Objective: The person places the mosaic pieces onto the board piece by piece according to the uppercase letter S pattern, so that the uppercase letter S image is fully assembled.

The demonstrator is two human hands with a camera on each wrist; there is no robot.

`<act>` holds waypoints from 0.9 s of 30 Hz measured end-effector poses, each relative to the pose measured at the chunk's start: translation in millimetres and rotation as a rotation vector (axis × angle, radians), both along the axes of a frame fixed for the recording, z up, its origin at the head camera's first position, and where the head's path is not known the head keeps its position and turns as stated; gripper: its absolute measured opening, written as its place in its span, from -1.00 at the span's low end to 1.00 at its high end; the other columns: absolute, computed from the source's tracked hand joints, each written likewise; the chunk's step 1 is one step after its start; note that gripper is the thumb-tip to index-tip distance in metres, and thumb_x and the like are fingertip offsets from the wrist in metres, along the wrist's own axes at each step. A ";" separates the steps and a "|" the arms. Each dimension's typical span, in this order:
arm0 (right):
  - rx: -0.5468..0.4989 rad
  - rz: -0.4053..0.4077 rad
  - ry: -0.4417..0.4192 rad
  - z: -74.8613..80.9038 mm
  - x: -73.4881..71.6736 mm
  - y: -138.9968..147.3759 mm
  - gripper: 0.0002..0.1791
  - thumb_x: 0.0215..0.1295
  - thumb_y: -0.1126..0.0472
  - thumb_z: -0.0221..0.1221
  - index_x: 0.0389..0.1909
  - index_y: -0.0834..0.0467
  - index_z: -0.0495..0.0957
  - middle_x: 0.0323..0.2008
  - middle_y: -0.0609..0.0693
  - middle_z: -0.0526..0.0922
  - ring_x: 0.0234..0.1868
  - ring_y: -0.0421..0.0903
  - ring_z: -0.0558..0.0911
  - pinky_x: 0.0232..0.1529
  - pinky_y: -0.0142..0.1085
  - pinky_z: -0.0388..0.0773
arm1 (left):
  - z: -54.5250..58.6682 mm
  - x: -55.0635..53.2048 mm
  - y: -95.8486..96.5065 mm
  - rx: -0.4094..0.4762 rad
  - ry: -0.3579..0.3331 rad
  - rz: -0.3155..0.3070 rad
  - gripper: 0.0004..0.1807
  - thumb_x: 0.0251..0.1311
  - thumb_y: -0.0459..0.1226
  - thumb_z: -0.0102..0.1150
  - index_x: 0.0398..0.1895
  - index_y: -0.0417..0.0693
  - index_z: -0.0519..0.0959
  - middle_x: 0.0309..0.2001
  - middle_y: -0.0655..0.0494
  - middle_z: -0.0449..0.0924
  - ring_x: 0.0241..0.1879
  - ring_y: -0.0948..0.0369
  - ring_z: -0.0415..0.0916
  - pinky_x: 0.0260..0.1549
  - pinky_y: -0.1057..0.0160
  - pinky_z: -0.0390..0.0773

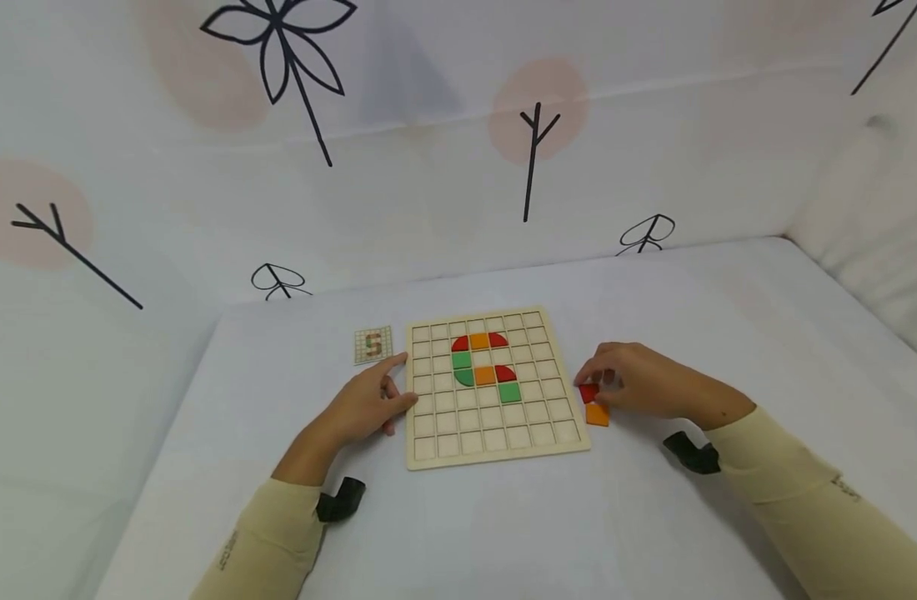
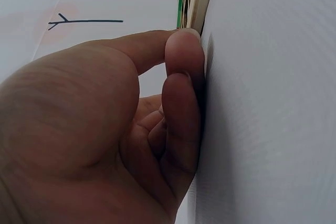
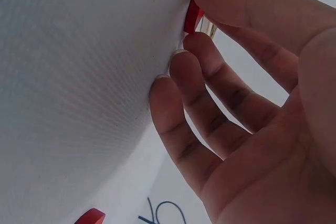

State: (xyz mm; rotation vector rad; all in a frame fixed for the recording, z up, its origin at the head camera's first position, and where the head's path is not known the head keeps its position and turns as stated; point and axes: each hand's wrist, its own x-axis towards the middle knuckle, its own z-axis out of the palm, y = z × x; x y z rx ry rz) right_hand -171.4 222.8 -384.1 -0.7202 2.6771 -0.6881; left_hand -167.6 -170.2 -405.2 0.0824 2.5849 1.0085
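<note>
A square wooden grid board (image 1: 466,425) lies on the white cloth, with red, orange and green tiles in a curved figure. At its left edge rests my left hand (image 1: 364,404), index finger and thumb spread and touching the rim. Off the board's right side, my right hand (image 1: 638,379) pinches a red tile (image 1: 589,392) between thumb and fingers. In the right wrist view that red tile (image 3: 193,17) stands slightly tilted by the thumb. Right beside it is an orange tile (image 1: 597,414), lying on the cloth.
A small pattern card (image 1: 372,343) with a miniature coloured grid lies left of the board's upper corner. Another red piece (image 3: 90,216) shows at the bottom of the right wrist view. Behind the table hangs a patterned cloth (image 1: 428,200).
</note>
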 end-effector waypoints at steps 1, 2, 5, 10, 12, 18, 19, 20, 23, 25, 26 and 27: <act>0.002 -0.001 0.003 -0.8 -0.1 0.3 -0.75 0.18 0.32 0.36 -0.13 0.01 0.74 -0.28 -0.14 0.60 -0.23 -0.17 0.51 -0.20 -0.35 0.54 | -0.5 0.1 0.2 0.005 0.001 -0.001 -0.17 0.28 -0.09 0.32 0.56 0.19 0.15 -0.34 0.09 0.57 -0.61 0.16 0.56 -0.45 0.23 0.41; 0.006 -0.007 0.004 -1.7 -0.2 0.7 -0.75 0.18 0.32 0.37 -0.13 0.01 0.75 -0.29 -0.15 0.60 -0.23 -0.17 0.50 -0.21 -0.36 0.54 | -1.1 0.1 0.6 0.007 0.004 -0.005 -0.17 0.28 -0.09 0.32 0.56 0.19 0.15 -0.34 0.09 0.57 -0.61 0.17 0.56 -0.45 0.23 0.41; 0.008 -0.018 0.006 -4.6 0.1 2.1 -0.75 0.17 0.33 0.36 -0.13 0.02 0.74 -0.29 -0.15 0.60 -0.25 -0.17 0.49 -0.24 -0.38 0.52 | -2.5 0.0 1.6 0.019 0.001 -0.011 -0.17 0.29 -0.10 0.31 0.56 0.19 0.15 -0.35 0.10 0.57 -0.61 0.17 0.57 -0.45 0.23 0.40; -0.004 -0.021 0.027 -7.3 -0.1 1.9 -0.77 0.17 0.33 0.36 -0.14 0.06 0.72 -0.30 -0.16 0.60 -0.29 -0.18 0.47 -0.29 -0.40 0.50 | -2.4 0.2 1.4 0.017 0.007 -0.017 -0.17 0.29 -0.10 0.31 0.57 0.17 0.14 -0.36 0.10 0.57 -0.61 0.17 0.56 -0.46 0.23 0.39; -0.003 -0.024 0.039 -7.1 -0.5 1.0 -0.77 0.17 0.31 0.38 -0.14 0.07 0.72 -0.31 -0.15 0.59 -0.30 -0.18 0.47 -0.29 -0.40 0.49 | -2.1 0.0 0.9 0.012 0.012 -0.016 -0.17 0.29 -0.10 0.31 0.57 0.17 0.14 -0.36 0.10 0.57 -0.61 0.17 0.56 -0.46 0.22 0.39; 0.020 -0.038 0.043 -6.3 -1.6 -1.2 -0.79 0.17 0.27 0.39 -0.15 0.08 0.71 -0.35 -0.15 0.56 -0.30 -0.19 0.48 -0.27 -0.37 0.51 | -3.4 -1.1 -0.9 0.009 0.018 -0.022 -0.17 0.30 -0.09 0.30 0.57 0.16 0.13 -0.37 0.10 0.57 -0.61 0.17 0.57 -0.45 0.22 0.40; 0.027 -0.038 0.045 -6.2 -1.9 -1.5 -0.79 0.17 0.26 0.40 -0.16 0.08 0.71 -0.35 -0.15 0.56 -0.31 -0.20 0.49 -0.26 -0.36 0.52 | -3.7 -1.2 -1.2 0.007 0.018 -0.022 -0.17 0.30 -0.08 0.29 0.57 0.17 0.13 -0.37 0.10 0.57 -0.61 0.17 0.57 -0.45 0.22 0.41; 0.032 -0.039 0.048 -6.1 -2.3 -1.7 -0.80 0.17 0.26 0.40 -0.16 0.08 0.71 -0.36 -0.15 0.56 -0.31 -0.20 0.49 -0.25 -0.36 0.52 | -4.1 -1.4 -1.5 0.007 0.017 -0.021 -0.17 0.30 -0.08 0.29 0.57 0.17 0.13 -0.37 0.10 0.57 -0.61 0.17 0.57 -0.45 0.22 0.41; 0.045 -0.041 0.061 -5.0 -3.1 -2.1 -0.80 0.18 0.25 0.40 -0.17 0.06 0.71 -0.36 -0.15 0.56 -0.32 -0.21 0.50 -0.25 -0.34 0.53 | -4.0 -1.4 -1.8 0.009 0.016 -0.015 -0.17 0.30 -0.09 0.30 0.57 0.18 0.13 -0.36 0.09 0.57 -0.61 0.16 0.57 -0.45 0.21 0.41; 0.052 -0.041 0.072 -4.1 -3.3 -1.9 -0.81 0.18 0.25 0.39 -0.17 0.05 0.71 -0.36 -0.16 0.57 -0.31 -0.21 0.51 -0.24 -0.32 0.54 | -3.9 -1.5 -2.0 0.009 0.013 -0.009 -0.17 0.29 -0.08 0.30 0.57 0.20 0.13 -0.36 0.09 0.57 -0.61 0.15 0.58 -0.45 0.21 0.41; 0.052 -0.040 0.076 -3.6 -3.4 -1.7 -0.81 0.18 0.25 0.39 -0.17 0.04 0.71 -0.36 -0.16 0.57 -0.31 -0.21 0.51 -0.24 -0.31 0.54 | -3.9 -1.4 -2.1 0.011 0.011 -0.007 -0.17 0.29 -0.08 0.30 0.57 0.20 0.13 -0.35 0.09 0.57 -0.61 0.15 0.58 -0.45 0.21 0.41; 0.054 -0.038 0.080 -3.3 -3.4 -1.4 -0.81 0.18 0.25 0.39 -0.18 0.04 0.71 -0.35 -0.16 0.57 -0.31 -0.21 0.51 -0.24 -0.31 0.54 | -3.7 -1.2 -2.2 0.008 0.011 -0.007 -0.17 0.29 -0.08 0.30 0.57 0.19 0.13 -0.35 0.09 0.57 -0.61 0.16 0.57 -0.45 0.22 0.41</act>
